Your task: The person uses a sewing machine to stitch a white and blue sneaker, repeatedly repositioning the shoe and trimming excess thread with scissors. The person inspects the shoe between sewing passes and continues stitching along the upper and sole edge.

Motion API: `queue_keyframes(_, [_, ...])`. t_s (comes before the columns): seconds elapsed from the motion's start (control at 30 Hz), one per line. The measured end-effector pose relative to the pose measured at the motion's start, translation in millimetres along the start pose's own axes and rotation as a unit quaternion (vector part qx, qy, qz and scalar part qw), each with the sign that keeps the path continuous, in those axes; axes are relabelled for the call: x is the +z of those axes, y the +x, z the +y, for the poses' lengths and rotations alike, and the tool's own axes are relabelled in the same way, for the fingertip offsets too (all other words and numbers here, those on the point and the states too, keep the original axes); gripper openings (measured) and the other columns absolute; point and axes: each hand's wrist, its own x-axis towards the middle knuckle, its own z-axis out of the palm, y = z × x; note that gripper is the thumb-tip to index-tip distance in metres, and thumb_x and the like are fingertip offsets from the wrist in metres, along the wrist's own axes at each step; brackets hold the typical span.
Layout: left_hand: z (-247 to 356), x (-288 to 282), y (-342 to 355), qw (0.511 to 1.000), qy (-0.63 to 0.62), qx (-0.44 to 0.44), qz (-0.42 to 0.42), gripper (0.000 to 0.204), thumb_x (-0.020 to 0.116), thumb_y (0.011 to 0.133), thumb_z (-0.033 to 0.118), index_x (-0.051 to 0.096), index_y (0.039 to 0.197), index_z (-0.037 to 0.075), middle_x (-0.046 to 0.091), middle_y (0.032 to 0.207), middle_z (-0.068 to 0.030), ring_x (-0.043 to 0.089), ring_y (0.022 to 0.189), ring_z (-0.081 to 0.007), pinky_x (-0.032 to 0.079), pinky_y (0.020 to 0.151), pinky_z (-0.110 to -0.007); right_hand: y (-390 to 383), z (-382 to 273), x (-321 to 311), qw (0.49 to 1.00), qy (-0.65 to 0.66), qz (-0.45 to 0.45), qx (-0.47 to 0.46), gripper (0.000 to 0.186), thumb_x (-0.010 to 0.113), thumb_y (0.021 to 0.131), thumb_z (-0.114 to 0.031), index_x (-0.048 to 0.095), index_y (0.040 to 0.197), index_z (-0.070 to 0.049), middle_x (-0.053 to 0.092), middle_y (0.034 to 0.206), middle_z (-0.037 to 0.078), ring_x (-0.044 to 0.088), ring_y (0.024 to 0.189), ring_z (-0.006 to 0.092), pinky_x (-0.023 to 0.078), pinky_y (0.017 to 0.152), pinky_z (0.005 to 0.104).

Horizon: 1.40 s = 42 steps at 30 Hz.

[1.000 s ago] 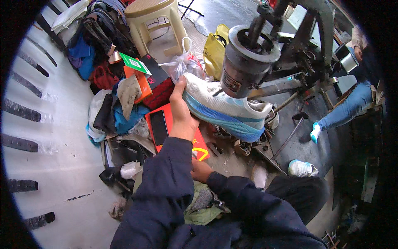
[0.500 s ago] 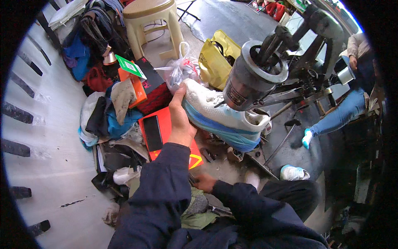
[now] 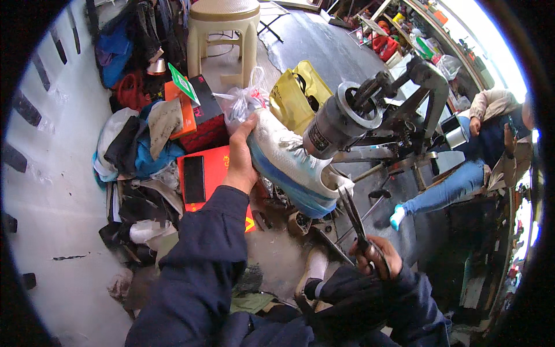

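My left hand (image 3: 240,162) grips the toe end of a white sneaker (image 3: 283,147) with a blue sole, thumb on its upper. The sneaker's heel lies toward the right, beneath the metal head of a shoe-sewing machine (image 3: 329,130); whether the two touch, I cannot tell. In my right hand (image 3: 381,257) is a pair of dark metal scissors (image 3: 354,215). Their blades point up toward the sneaker's heel, and in this view the tips overlap or nearly reach it. My fingers wrap around the scissor handles.
A phone (image 3: 194,179) lies on a red box (image 3: 222,168) to the left, near piled cloths and bags. Behind stand a beige stool (image 3: 224,32) and a yellow bag (image 3: 298,98). At the right sits another person in jeans (image 3: 448,185).
My right hand has risen from low near my lap and moved right, bringing the scissors into sight. My left hand keeps hold of the sneaker. The whole view has shifted.
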Motion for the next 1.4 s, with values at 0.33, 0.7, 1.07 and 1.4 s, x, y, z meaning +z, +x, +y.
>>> queue_keyframes(0.33, [0, 1, 1, 1.000, 0.002, 0.011, 0.025, 0.051, 0.068, 0.092, 0.039, 0.062, 0.129, 0.005, 0.068, 0.118, -0.0086, 0.066, 0.108, -0.0243, 0.051, 0.099, -0.039, 64, -52, -45, 0.979, -0.048, -0.183, 0.083, 0.070, 0.043, 0.104, -0.060, 0.062, 0.101, 0.006, 0.052, 0.061, 0.002, 0.048, 0.048, 0.0130, 0.036, 0.048, 0.0280])
queue_keyframes(0.7, [6, 6, -4, 1.000, -0.021, 0.002, 0.012, 0.047, 0.065, 0.093, 0.033, 0.062, 0.132, 0.006, 0.067, 0.120, -0.0068, 0.064, 0.110, -0.0213, 0.049, 0.101, -0.036, 112, -68, -34, 0.960, -0.046, -0.272, 0.040, 0.100, 0.045, 0.089, -0.084, 0.064, 0.110, 0.011, 0.048, 0.065, -0.001, 0.044, 0.052, 0.0105, 0.036, 0.047, 0.0271])
queue_keyframes(1.07, [-1, -1, 1, 0.999, -0.029, 0.005, 0.023, 0.050, 0.064, 0.092, 0.039, 0.062, 0.129, 0.005, 0.068, 0.116, -0.0096, 0.067, 0.105, -0.0243, 0.053, 0.096, -0.038, 125, -35, -25, 0.966, 0.047, -0.250, 0.043, 0.112, 0.036, 0.083, -0.091, 0.063, 0.118, 0.012, 0.046, 0.065, -0.002, 0.040, 0.050, 0.0077, 0.031, 0.046, 0.0248])
queue_keyframes(1.4, [-2, -3, 1, 0.999, 0.001, 0.029, 0.019, 0.047, 0.064, 0.094, 0.040, 0.063, 0.125, 0.005, 0.068, 0.113, -0.0089, 0.067, 0.102, -0.0233, 0.054, 0.095, -0.038, 139, -35, -23, 0.959, 0.093, -0.269, -0.002, 0.070, 0.046, 0.101, -0.064, 0.067, 0.103, 0.003, 0.039, 0.059, -0.007, 0.033, 0.044, 0.0048, 0.024, 0.041, 0.0236])
